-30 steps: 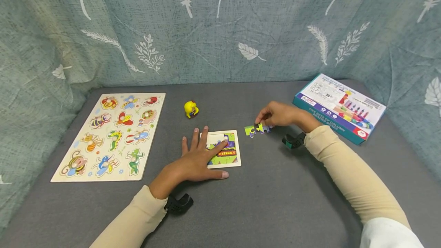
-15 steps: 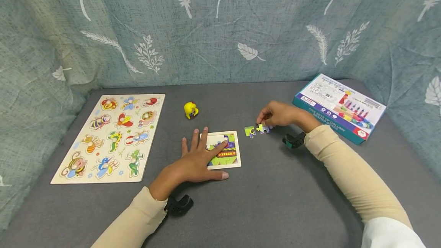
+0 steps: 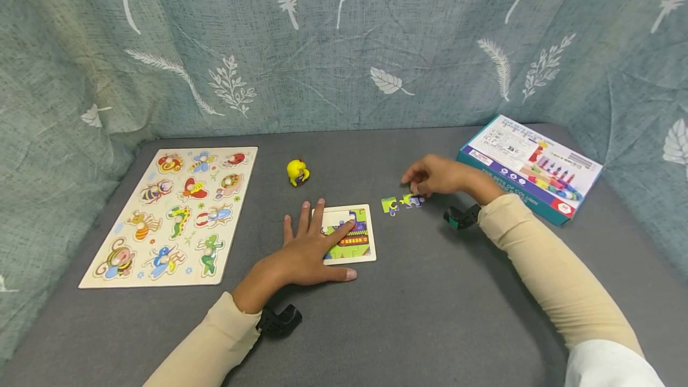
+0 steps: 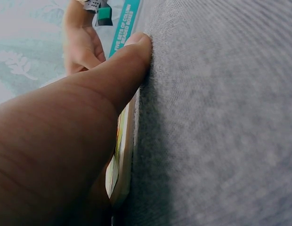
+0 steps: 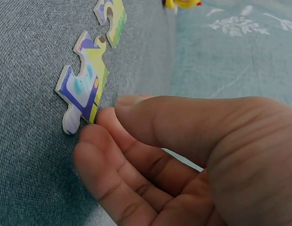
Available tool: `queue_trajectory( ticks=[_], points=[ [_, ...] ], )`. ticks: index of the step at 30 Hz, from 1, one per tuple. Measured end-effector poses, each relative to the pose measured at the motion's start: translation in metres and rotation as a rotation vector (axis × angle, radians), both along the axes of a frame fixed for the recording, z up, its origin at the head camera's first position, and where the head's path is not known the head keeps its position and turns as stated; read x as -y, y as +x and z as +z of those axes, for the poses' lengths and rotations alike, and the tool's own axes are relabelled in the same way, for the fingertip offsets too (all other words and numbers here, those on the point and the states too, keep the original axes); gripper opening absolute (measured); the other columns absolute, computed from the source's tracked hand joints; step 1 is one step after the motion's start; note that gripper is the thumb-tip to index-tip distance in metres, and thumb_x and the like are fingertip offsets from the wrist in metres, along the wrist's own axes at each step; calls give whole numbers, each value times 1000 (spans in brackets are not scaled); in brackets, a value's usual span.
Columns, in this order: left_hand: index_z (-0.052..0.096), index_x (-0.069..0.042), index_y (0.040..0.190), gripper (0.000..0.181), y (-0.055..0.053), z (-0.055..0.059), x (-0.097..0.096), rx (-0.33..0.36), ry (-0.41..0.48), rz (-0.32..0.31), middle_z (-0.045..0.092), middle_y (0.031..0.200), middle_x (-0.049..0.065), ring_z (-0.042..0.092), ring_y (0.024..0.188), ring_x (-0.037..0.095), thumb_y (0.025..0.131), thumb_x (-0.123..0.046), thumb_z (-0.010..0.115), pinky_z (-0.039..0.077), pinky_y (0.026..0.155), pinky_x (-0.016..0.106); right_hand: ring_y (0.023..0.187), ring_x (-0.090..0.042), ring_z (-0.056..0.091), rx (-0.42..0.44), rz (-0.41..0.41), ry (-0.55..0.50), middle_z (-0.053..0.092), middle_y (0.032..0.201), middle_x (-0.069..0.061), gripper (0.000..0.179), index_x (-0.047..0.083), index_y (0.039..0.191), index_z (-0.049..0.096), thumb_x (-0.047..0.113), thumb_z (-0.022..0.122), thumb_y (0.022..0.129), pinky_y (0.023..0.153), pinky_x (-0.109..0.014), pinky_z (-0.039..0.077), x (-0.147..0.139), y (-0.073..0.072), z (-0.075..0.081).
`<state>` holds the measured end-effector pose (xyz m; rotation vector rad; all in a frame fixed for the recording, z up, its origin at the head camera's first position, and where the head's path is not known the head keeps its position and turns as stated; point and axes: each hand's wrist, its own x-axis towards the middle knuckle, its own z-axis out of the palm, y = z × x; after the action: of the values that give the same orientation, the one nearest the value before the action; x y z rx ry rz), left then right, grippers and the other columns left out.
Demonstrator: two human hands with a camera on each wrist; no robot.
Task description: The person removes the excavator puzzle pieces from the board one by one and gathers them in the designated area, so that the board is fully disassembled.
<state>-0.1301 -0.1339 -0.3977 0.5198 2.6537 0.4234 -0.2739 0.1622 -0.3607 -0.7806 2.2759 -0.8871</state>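
My left hand lies with spread fingers across a small framed jigsaw puzzle, its index finger over the picture and its thumb on the cloth. Part of the tray stays white, without pieces. Two loose jigsaw pieces lie to the right of the frame: a green and yellow one and a purple and yellow one. Just behind the latter hovers my right hand, fingers loosely bent. In the right wrist view, the fingertips come close to the purple and yellow piece without gripping it; whether they touch is unclear.
At left lies a large insect peg puzzle board. A small yellow toy sits behind the framed puzzle. The teal and white beaded-column box stands close to my right forearm. A leaf-patterned curtain hangs at the table's back.
The fingers of my right hand have come off the purple and yellow jigsaw piece and drawn slightly back. That piece now lies a little apart from the other. My left hand stays put.
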Motion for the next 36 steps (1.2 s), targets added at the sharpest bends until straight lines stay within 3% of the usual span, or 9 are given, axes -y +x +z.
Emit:
queue_trajectory(
  ticks=[8, 17, 23, 29, 32, 36],
  points=[
    [22, -36, 155, 93, 0, 1, 0, -1, 13, 1, -18, 158, 20, -26, 140, 40, 79, -72, 62, -16, 102, 67, 76, -21, 59, 16, -2, -3, 64, 93, -14, 27, -11, 119, 60, -8, 53, 94, 70, -37, 51, -5, 1, 3],
    [22, -33, 156, 95, 0, 5, -2, -16, 44, -16, -20, 159, 14, -24, 142, 34, 79, -70, 64, -13, 105, 66, 74, -22, 60, -44, 19, 2, 66, 88, -12, 24, -8, 119, 62, 1, 55, 97, 70, -39, 50, -1, -1, 6],
    [30, -22, 155, 89, -2, 7, -7, -68, 109, -53, -5, 162, 11, -13, 146, 28, 84, -63, 64, -10, 107, 63, 76, -23, 61, -56, 7, 8, 68, 89, -13, 25, -7, 119, 63, 5, 56, 98, 71, -41, 51, 7, -1, 11],
    [38, -21, 150, 78, -8, 11, -12, -67, 112, -36, 8, 161, 14, -2, 147, 34, 87, -59, 64, -11, 108, 62, 78, -22, 63, -65, 10, 23, 69, 92, -13, 26, -6, 120, 63, 8, 56, 99, 73, -41, 51, 14, 1, 13],
    [33, -24, 153, 84, -10, 14, -14, -44, 106, -46, 4, 162, 14, -4, 147, 34, 85, -62, 64, -10, 108, 62, 78, -23, 64, -61, 0, 26, 69, 93, -14, 26, -5, 120, 64, 8, 56, 99, 73, -40, 52, 17, 1, 12],
    [13, -29, 158, 97, -9, 15, -17, 22, 69, -65, -13, 161, 12, -17, 145, 31, 83, -70, 59, -14, 107, 60, 79, -22, 65, -56, -2, 36, 69, 91, -12, 27, -3, 121, 64, 10, 57, 99, 74, -39, 53, 23, 2, 13]
  ],
)
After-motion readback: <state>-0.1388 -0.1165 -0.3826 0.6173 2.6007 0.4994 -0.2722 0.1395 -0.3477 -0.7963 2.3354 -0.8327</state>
